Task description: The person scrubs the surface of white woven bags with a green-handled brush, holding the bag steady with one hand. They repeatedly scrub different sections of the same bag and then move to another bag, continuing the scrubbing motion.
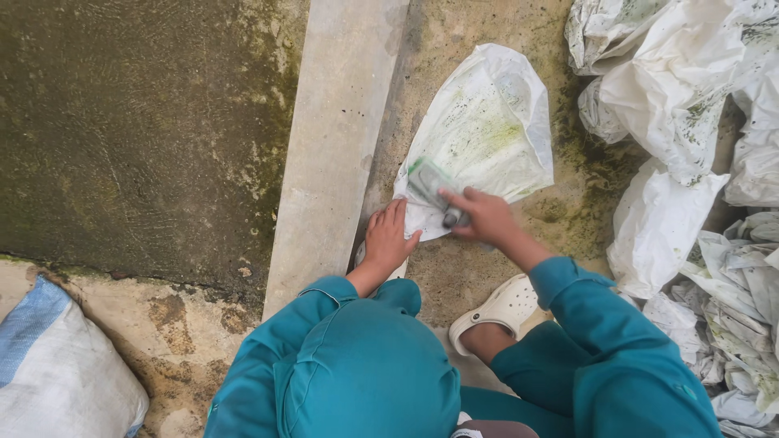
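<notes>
Head view, one squatting person in teal workwear, seen from above.

- White plastic bag (pixel 485 130): stained green, spread flat on the wet concrete floor (pixel 560 215), apparently so its surface can be worked.
- Left hand (pixel 386 241): open, palm pressed on the bag's near corner, seemingly pinning it down.
- Right hand (pixel 485 216): closed around a small grey tool (pixel 453 217); its kind cannot be told. A blurred greenish strip lies just beside it.
- Heap of similar crumpled bags (pixel 690 89): at right.
- Concrete ledge (pixel 337 138): at left.
- Woven sack (pixel 57 373): lower left.
- White clog (pixel 503 308).
</notes>
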